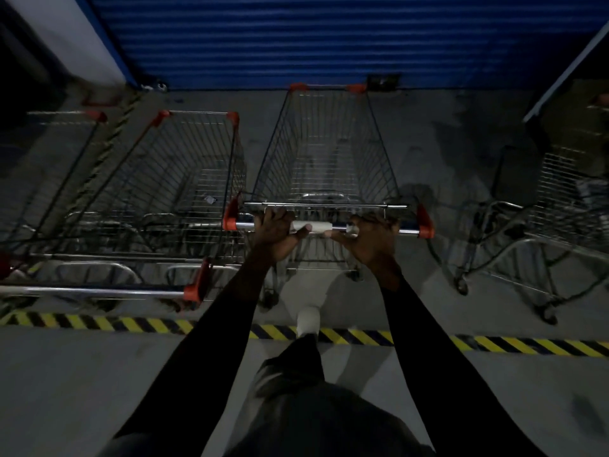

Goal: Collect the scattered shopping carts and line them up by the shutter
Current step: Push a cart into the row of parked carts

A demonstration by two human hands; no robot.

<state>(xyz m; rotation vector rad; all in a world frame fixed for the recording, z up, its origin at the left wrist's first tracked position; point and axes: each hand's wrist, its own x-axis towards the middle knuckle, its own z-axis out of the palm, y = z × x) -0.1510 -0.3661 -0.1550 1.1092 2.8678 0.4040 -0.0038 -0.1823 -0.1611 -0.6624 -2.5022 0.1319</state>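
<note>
A wire shopping cart (326,150) with orange corner caps stands straight ahead, its front close to the blue shutter (313,37). My left hand (276,230) grips the left part of its chrome handle bar (407,231). My right hand (370,237) grips the bar to the right of a white sleeve on it. Beside it on the left stands a second cart (184,179), and a third cart (62,179) lies further left, both facing the shutter.
A yellow-black hazard stripe (494,344) crosses the grey floor behind the carts. Another wire cart (560,219) stands at an angle on the right, beside a dark doorway. A white pillar (66,31) rises at the far left. My white shoe (308,319) steps over the stripe.
</note>
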